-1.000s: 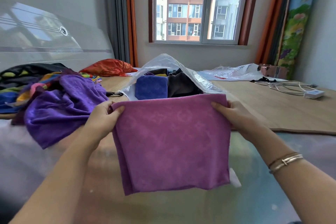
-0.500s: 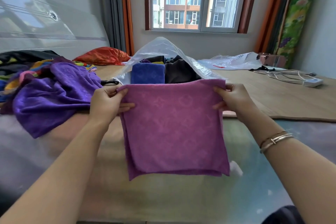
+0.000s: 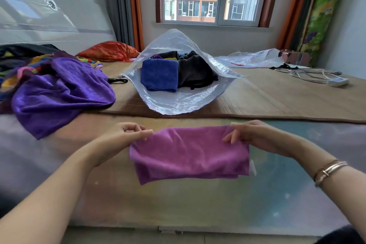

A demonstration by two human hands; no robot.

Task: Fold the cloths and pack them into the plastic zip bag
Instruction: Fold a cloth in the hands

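Over the near edge of the bed, left hand (image 3: 126,137) and right hand (image 3: 251,135) pinch the folded pink cloth (image 3: 190,154); open zip bag (image 3: 178,103) sits just beyond, purple towel pile (image 3: 59,93) beside it

You hold a magenta cloth (image 3: 190,154) with a faint tone-on-tone pattern. The clear plastic zip bag (image 3: 178,103) contains a royal-blue cloth (image 3: 159,74) and a dark grey one (image 3: 195,72). A violet cloth (image 3: 57,93) lies left, an orange one (image 3: 109,51) behind it.
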